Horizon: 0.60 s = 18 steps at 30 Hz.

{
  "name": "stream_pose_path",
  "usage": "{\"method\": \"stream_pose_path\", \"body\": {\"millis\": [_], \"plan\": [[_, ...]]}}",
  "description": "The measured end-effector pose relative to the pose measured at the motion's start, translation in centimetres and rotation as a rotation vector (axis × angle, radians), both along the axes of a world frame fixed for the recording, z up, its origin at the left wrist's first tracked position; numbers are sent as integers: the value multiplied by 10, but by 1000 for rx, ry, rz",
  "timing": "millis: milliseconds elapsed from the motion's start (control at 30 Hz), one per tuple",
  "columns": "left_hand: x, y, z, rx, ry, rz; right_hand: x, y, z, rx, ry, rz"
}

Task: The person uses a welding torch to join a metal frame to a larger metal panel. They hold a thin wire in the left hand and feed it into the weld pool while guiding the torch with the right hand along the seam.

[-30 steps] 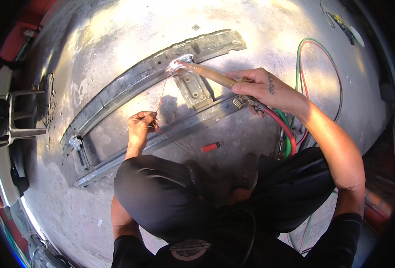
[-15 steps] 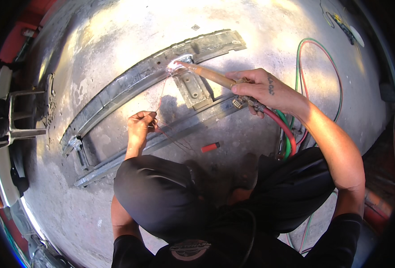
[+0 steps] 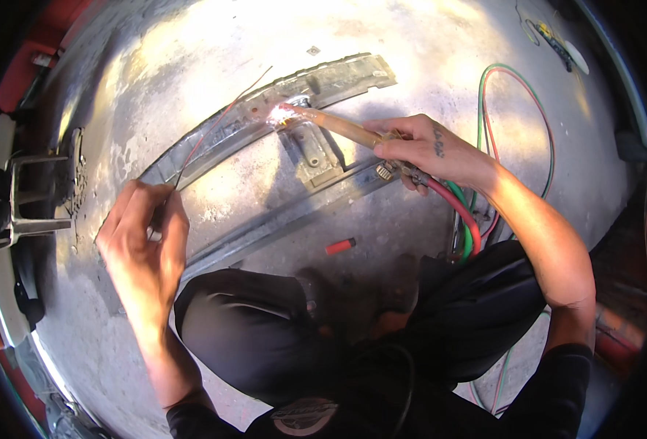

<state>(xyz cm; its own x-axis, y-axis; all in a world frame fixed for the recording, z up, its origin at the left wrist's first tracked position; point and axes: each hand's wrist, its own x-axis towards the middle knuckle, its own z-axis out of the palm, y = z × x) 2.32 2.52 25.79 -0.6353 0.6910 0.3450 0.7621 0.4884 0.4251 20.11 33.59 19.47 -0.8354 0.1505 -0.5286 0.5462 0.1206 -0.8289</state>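
My right hand (image 3: 429, 150) is wrapped round the handle of a gas welding torch (image 3: 341, 127), with red and green hoses trailing from its near end. At the torch's tip a bright glow (image 3: 281, 114) lights the curved grey metal beam (image 3: 345, 77), beside the joint with a short bracket (image 3: 312, 155). Farther left, my left hand (image 3: 144, 238) pinches a thin filler rod (image 3: 213, 127). The rod slants up and to the right across the beam, its far end clear of the glow. Part of the beam's left end is hidden behind that hand.
A straight metal rail (image 3: 265, 225) lies nearer to me, with a small red cylinder (image 3: 340, 246) on the concrete before it. Looped hoses (image 3: 482, 110) lie at the right. A dark metal frame (image 3: 42, 194) stands at the left; a cord with a power strip (image 3: 555, 47) is far right.
My left hand has moved left and nearer, drawing the filler rod away from the glow. The torch stays at nearly the same spot on the beam.
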Motion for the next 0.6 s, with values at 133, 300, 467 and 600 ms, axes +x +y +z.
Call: {"method": "stream_pose_path", "body": {"millis": [133,300,467,600], "plan": [[75,2,78,-41,365,-345,-9,-6,1,-61,34,58],[89,5,109,-41,396,-548,-9,-11,6,-21,-20,23],[78,9,92,65,487,-620,-8,-12,-2,-18,-19,26],[52,15,90,53,444,-500,-16,-23,1,-76,-39,6]]}}
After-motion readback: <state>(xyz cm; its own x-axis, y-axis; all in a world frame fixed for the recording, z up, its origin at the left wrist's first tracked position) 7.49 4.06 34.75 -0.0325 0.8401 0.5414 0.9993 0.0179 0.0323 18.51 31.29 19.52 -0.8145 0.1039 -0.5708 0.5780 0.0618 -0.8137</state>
